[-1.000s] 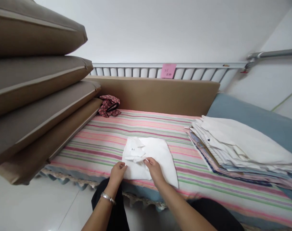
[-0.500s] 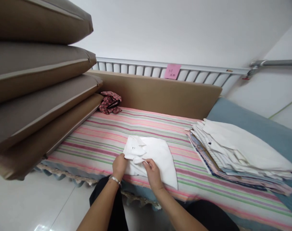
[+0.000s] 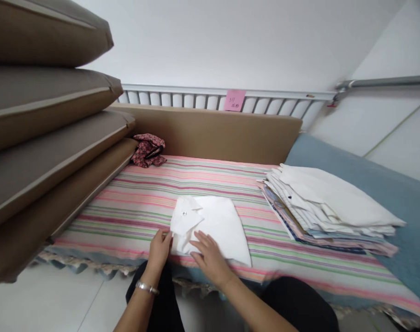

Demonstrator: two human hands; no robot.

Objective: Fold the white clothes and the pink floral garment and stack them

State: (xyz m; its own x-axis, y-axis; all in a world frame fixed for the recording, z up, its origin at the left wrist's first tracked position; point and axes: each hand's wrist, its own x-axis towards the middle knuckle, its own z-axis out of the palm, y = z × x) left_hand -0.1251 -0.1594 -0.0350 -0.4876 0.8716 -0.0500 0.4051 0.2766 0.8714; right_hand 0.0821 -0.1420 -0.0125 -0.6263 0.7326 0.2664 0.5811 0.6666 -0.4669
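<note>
A white shirt (image 3: 221, 221) lies folded on the striped sheet in front of me, its collar (image 3: 185, 216) at the left with a small button or label showing. At the shirt's lower left edge, the thumb and fingers of my left hand (image 3: 159, 249) are pinched on the cloth. My right hand (image 3: 210, 256) rests palm down over the shirt's lower part, fingers spread and stretched out. A metal bracelet (image 3: 147, 288) circles my left wrist.
To the right is a stack of folded shirts (image 3: 334, 198). Thick brown cushions (image 3: 57, 138) are piled at the left. A crumpled red patterned cloth (image 3: 148, 151) lies by the upright brown board (image 3: 210, 133). A pink note (image 3: 234, 100) hangs on the white radiator (image 3: 182, 99).
My right hand has let go of the small fold near the collar and flattened onto the shirt. My left hand has slid slightly down along the edge. The view has shifted a little.
</note>
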